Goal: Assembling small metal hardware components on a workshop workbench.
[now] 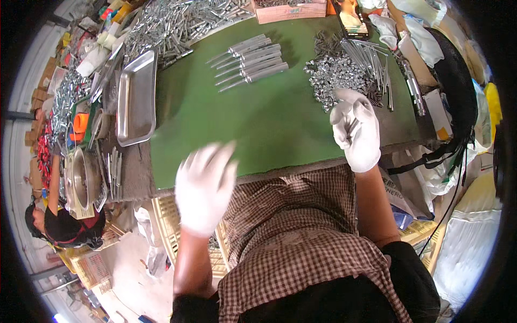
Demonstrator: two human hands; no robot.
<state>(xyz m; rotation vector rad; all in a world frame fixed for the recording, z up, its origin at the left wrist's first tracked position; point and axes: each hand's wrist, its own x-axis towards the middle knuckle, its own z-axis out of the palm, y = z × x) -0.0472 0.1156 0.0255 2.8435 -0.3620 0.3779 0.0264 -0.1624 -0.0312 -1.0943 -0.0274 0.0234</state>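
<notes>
A: Item: handled tools (250,62), six, in a row at the far middle of the green mat (258,129); long axes lie slantwise, thin tips to the near left, handles to the far right.

B: Hands?

A: Left hand (204,185), white-gloved, fingers spread, empty, blurred over the mat's near edge. Right hand (355,129), gloved, curled beside the heap of small metal parts (336,72) (contents of grip: cannot tell).

B: Other?

A: One steel tray (135,99), left.
</notes>
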